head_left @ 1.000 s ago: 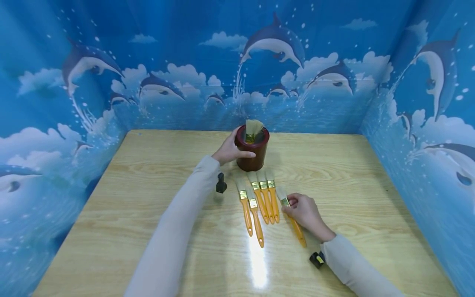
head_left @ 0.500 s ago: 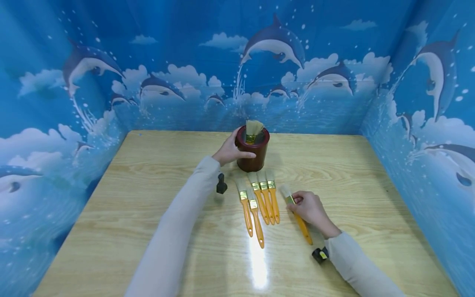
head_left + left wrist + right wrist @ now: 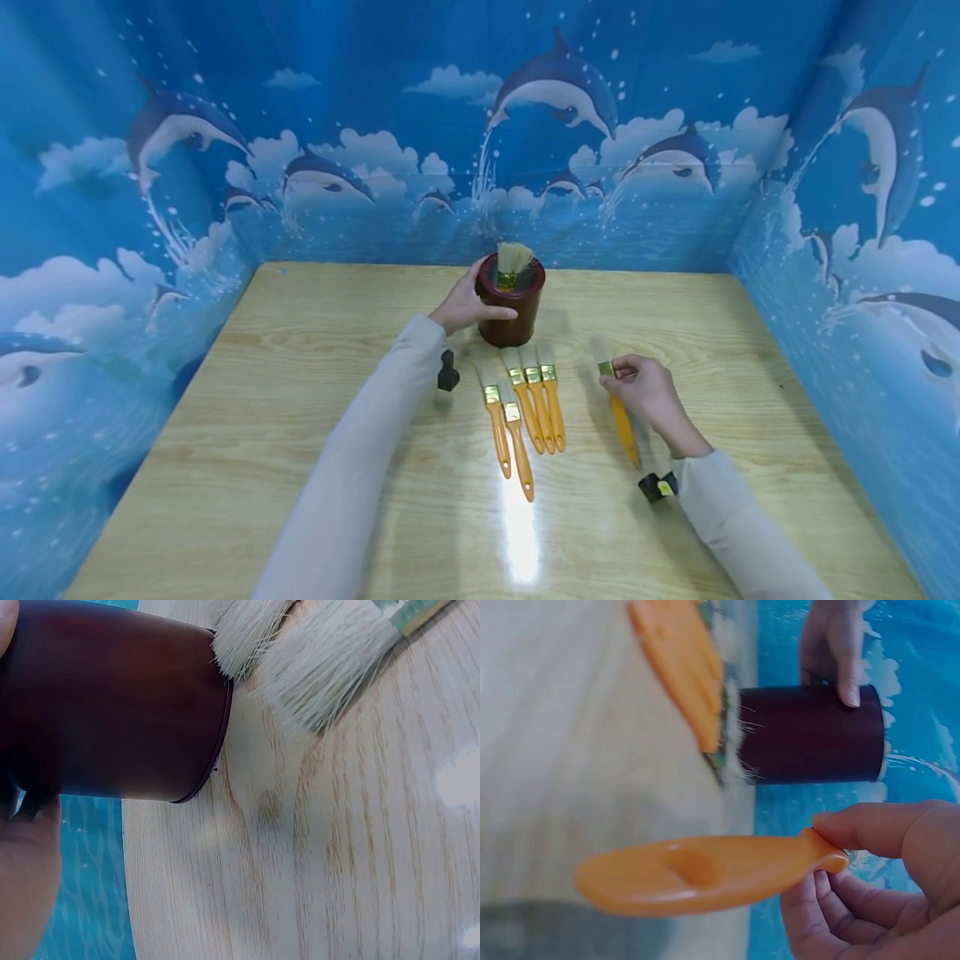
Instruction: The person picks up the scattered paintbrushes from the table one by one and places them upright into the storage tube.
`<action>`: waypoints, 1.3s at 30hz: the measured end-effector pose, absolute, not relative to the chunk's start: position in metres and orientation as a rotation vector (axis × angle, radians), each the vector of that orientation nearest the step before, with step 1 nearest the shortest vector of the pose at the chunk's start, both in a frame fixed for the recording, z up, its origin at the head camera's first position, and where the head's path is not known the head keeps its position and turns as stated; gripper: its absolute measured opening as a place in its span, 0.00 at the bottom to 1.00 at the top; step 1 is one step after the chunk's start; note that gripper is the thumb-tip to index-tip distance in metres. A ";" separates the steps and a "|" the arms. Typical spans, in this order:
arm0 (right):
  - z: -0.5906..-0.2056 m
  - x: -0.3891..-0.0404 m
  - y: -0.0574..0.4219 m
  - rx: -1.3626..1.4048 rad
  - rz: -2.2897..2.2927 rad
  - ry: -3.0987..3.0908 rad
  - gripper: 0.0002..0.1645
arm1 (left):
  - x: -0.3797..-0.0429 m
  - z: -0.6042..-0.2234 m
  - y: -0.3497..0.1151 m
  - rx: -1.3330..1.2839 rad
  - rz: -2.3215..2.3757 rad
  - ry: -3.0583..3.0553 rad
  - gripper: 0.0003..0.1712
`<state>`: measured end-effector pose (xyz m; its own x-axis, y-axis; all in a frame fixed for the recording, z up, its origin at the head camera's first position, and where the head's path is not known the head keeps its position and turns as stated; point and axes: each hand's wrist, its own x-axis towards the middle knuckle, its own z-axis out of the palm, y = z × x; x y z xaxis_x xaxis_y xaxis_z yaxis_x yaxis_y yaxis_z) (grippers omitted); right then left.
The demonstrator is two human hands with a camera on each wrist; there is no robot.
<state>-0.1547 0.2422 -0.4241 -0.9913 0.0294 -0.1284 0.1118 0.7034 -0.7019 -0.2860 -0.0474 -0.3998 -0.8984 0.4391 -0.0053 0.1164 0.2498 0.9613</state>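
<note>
A dark red cylindrical brush pot (image 3: 513,330) stands upright toward the back of the table, with a paintbrush (image 3: 513,262) in it, bristles up. My left hand (image 3: 467,307) grips the pot's left side, thumb lying across its front. To the right, my right hand (image 3: 651,393) pinches another paintbrush (image 3: 624,433) near its metal ferrule, bristles pointing away from me. Its orange handle (image 3: 705,874) shows raised off the table in the right wrist view. Several paintbrushes (image 3: 521,410) with orange handles lie in front of the pot, bristles toward it.
The wood-grain table (image 3: 315,350) reaches back to a blue dolphin-print curtain (image 3: 390,208), which also encloses both sides. A black wrist camera (image 3: 448,372) hangs by the left sleeve, and a second black camera (image 3: 657,487) by the right.
My right hand has moved right and away from me, lifting the paintbrush from beside the row and turning it straighter. My left hand and the pot have stayed in place.
</note>
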 end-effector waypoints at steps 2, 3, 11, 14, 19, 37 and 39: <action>-0.416 -0.157 0.242 0.118 -1.182 2.803 0.22 | -0.286 -0.400 -0.047 0.514 1.696 2.250 0.58; -0.413 -0.158 0.243 0.116 -1.191 2.808 0.22 | -0.286 -0.399 -0.047 0.513 1.696 2.250 0.58; -0.392 -0.166 0.243 0.115 -1.254 2.831 0.23 | -0.285 -0.398 -0.047 0.504 1.683 2.264 0.58; -0.385 -0.171 0.243 0.114 -1.295 2.825 0.24 | -0.285 -0.398 -0.047 0.498 1.685 2.263 0.58; -0.371 -0.180 0.238 0.115 -1.340 2.826 0.26 | -0.285 -0.399 -0.047 0.501 1.684 2.265 0.58; -0.322 -0.210 0.204 0.004 -1.481 3.007 0.22 | -0.287 -0.400 -0.048 0.504 1.693 2.254 0.58; -0.318 -0.213 0.200 -0.001 -1.507 3.029 0.22 | -0.286 -0.399 -0.048 0.505 1.699 2.249 0.58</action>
<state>-0.2126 0.1999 -0.3175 -0.9710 0.1057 0.2144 -0.1072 0.6091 -0.7858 -0.2864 -0.0480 -0.3993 -0.9006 0.4346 -0.0104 0.1089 0.2488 0.9624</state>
